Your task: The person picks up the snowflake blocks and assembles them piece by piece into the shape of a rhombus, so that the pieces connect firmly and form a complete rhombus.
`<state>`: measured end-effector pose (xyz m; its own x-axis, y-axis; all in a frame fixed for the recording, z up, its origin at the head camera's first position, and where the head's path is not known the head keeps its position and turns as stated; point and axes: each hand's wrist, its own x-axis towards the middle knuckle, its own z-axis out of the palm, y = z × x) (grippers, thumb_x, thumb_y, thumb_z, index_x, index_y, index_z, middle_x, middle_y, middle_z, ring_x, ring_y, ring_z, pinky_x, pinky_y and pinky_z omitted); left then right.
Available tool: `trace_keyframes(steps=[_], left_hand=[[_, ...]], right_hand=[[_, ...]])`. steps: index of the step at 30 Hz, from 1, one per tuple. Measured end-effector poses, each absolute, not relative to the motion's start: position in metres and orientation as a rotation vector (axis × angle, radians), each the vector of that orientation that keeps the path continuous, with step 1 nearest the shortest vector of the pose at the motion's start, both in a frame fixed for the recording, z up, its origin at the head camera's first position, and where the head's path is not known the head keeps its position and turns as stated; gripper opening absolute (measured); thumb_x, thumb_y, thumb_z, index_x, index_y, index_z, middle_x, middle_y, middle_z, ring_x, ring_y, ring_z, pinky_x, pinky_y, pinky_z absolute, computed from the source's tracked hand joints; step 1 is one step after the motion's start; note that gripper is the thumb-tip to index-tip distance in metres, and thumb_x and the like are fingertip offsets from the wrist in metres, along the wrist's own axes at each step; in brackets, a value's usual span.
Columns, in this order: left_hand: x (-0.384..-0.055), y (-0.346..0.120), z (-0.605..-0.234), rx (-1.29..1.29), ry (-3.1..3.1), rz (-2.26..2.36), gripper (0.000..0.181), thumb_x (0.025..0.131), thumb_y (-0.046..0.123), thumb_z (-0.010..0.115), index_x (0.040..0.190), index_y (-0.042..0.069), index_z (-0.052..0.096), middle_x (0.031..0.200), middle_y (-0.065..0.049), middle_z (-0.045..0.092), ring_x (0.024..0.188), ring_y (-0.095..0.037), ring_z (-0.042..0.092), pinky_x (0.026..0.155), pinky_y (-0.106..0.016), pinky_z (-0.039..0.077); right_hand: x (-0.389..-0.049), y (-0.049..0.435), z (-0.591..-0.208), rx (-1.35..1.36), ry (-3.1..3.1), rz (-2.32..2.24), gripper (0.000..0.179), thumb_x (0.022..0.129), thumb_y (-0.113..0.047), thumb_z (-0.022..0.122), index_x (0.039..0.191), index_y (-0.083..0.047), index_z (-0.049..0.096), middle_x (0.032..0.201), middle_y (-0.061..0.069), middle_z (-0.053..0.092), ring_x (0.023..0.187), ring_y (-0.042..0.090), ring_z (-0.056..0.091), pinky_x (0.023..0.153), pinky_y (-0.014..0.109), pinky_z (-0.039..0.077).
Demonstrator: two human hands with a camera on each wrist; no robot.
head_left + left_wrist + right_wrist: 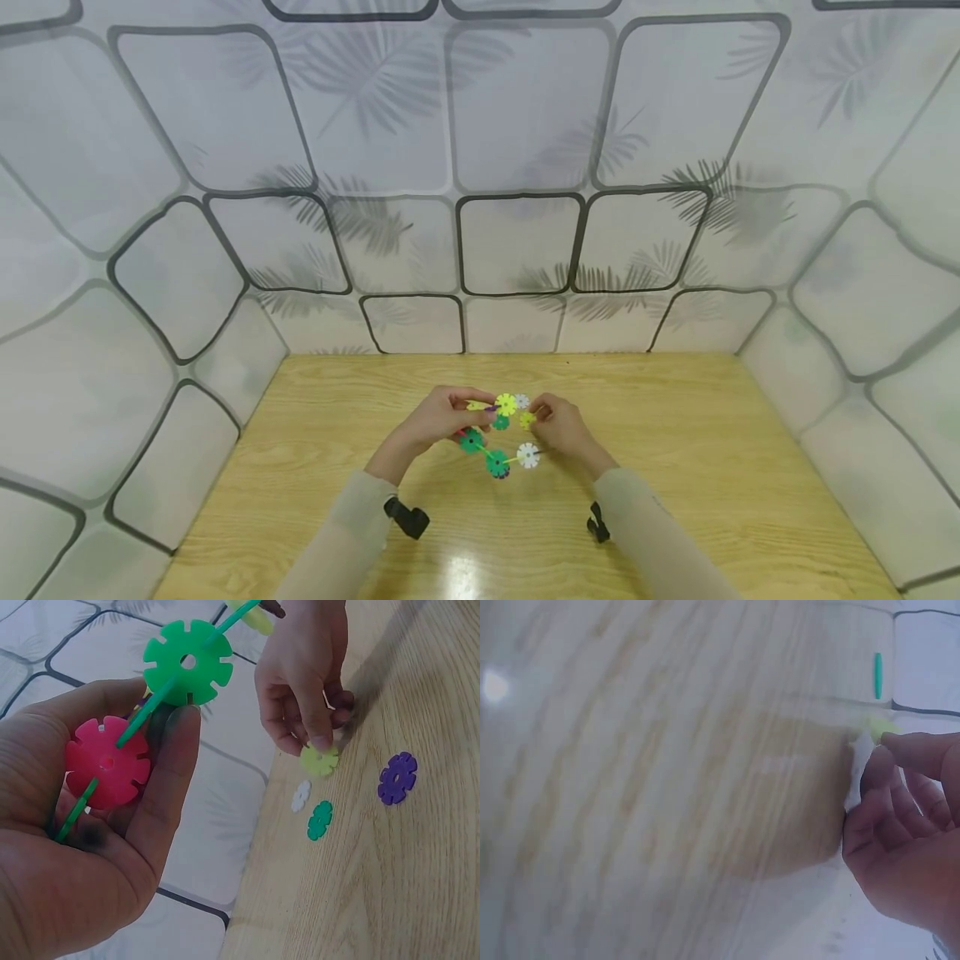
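Note:
My left hand (pixel 442 417) holds a chain of notched plastic snowflake discs slotted edge to edge. A pink disc (pixel 109 761) lies against its palm and fingers, and a green disc (pixel 187 661) sits by the thumb tip. Further along the chain come another green disc (pixel 497 462) and a white disc (pixel 528 455). By the left fingertips shows a yellow disc (pixel 506 404) at the chain's far side. My right hand (pixel 562 425) pinches a loose yellow disc (pixel 320 759) with thumb and fingertips, close over the tabletop. In the right wrist view the hand's fingers are curled, partly hiding that disc.
Loose on the wooden table (pixel 360 375) lie a white disc (pixel 301 796), a green disc (pixel 320 820) and a purple disc (pixel 397 778), near the right hand. Patterned cloth walls (pixel 517 242) stand at the back and both sides.

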<state>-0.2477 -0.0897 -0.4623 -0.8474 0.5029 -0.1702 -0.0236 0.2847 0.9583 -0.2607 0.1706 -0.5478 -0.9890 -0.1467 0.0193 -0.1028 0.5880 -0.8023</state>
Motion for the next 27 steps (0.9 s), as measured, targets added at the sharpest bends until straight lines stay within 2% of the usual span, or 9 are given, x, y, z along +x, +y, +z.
trace_keyframes(steps=[5, 7, 9, 11, 13, 15, 21, 27], left_hand=[[-0.247, -0.09, -0.46, 0.418, 2.109, 1.605, 0.047, 0.099, 0.029, 0.077, 0.144, 0.021, 0.067, 0.067, 0.006, 0.06, 0.056, -0.006, 0.055, 0.057, -0.025, 0.058], [-0.247, -0.09, -0.46, 0.411, 2.112, 1.61, 0.048, 0.099, 0.028, 0.077, 0.145, 0.022, 0.066, 0.066, 0.007, 0.06, 0.055, -0.006, 0.053, 0.057, -0.025, 0.058], [-0.247, -0.09, -0.461, 0.396, 2.115, 1.62, 0.049, 0.099, 0.027, 0.077, 0.146, 0.022, 0.065, 0.077, 0.009, 0.068, 0.055, -0.006, 0.053, 0.058, -0.025, 0.058], [-0.248, -0.091, -0.462, 0.389, 2.119, 1.633, 0.048, 0.1, 0.026, 0.075, 0.147, 0.02, 0.065, 0.096, 0.005, 0.077, 0.055, -0.006, 0.054, 0.058, -0.026, 0.059], [-0.248, -0.091, -0.462, 0.366, 2.116, 1.652, 0.046, 0.1, 0.024, 0.075, 0.145, 0.021, 0.067, 0.117, 0.0, 0.078, 0.055, -0.006, 0.054, 0.059, -0.026, 0.06], [-0.248, -0.09, -0.462, 0.349, 2.115, 1.671, 0.045, 0.099, 0.024, 0.076, 0.143, 0.021, 0.068, 0.127, -0.004, 0.076, 0.056, -0.005, 0.054, 0.06, -0.026, 0.061], [-0.247, -0.089, -0.462, 0.318, 2.119, 1.701, 0.042, 0.098, 0.025, 0.078, 0.139, 0.022, 0.071, 0.127, -0.005, 0.076, 0.054, -0.005, 0.051, 0.061, -0.028, 0.061], [-0.246, -0.089, -0.46, 0.307, 2.135, 1.704, 0.04, 0.097, 0.027, 0.079, 0.137, 0.023, 0.073, 0.124, -0.003, 0.077, 0.053, -0.005, 0.051, 0.064, -0.034, 0.064]], right_hand=[[-0.259, 0.177, -0.541, -0.236, 2.763, -1.393, 0.017, 0.093, -0.002, 0.071, 0.11, -0.003, 0.074, 0.097, 0.007, 0.072, 0.085, 0.017, 0.064, 0.074, 0.029, 0.057], [-0.258, 0.178, -0.536, -0.255, 2.771, -1.391, 0.016, 0.095, -0.004, 0.07, 0.111, -0.002, 0.074, 0.098, 0.008, 0.073, 0.082, 0.015, 0.063, 0.069, 0.026, 0.055], [-0.255, 0.178, -0.528, -0.285, 2.768, -1.404, 0.015, 0.097, -0.005, 0.07, 0.11, -0.001, 0.074, 0.099, 0.009, 0.074, 0.08, 0.015, 0.063, 0.066, 0.024, 0.054], [-0.252, 0.179, -0.521, -0.329, 2.772, -1.425, 0.014, 0.097, -0.006, 0.07, 0.109, 0.0, 0.074, 0.099, 0.01, 0.074, 0.08, 0.016, 0.063, 0.066, 0.024, 0.053], [-0.249, 0.178, -0.514, -0.352, 2.775, -1.443, 0.013, 0.097, -0.007, 0.07, 0.108, -0.001, 0.074, 0.099, 0.01, 0.075, 0.082, 0.015, 0.063, 0.068, 0.023, 0.053], [-0.248, 0.179, -0.509, -0.368, 2.778, -1.454, 0.012, 0.097, -0.007, 0.071, 0.108, -0.002, 0.074, 0.1, 0.01, 0.075, 0.082, 0.014, 0.064, 0.068, 0.023, 0.053], [-0.243, 0.178, -0.492, -0.414, 2.784, -1.499, 0.012, 0.097, -0.008, 0.072, 0.109, -0.004, 0.074, 0.102, 0.01, 0.075, 0.079, 0.012, 0.062, 0.064, 0.021, 0.053], [-0.236, 0.178, -0.475, -0.469, 2.78, -1.564, 0.011, 0.097, -0.008, 0.073, 0.107, -0.004, 0.075, 0.097, 0.01, 0.075, 0.075, 0.012, 0.062, 0.058, 0.023, 0.051]])
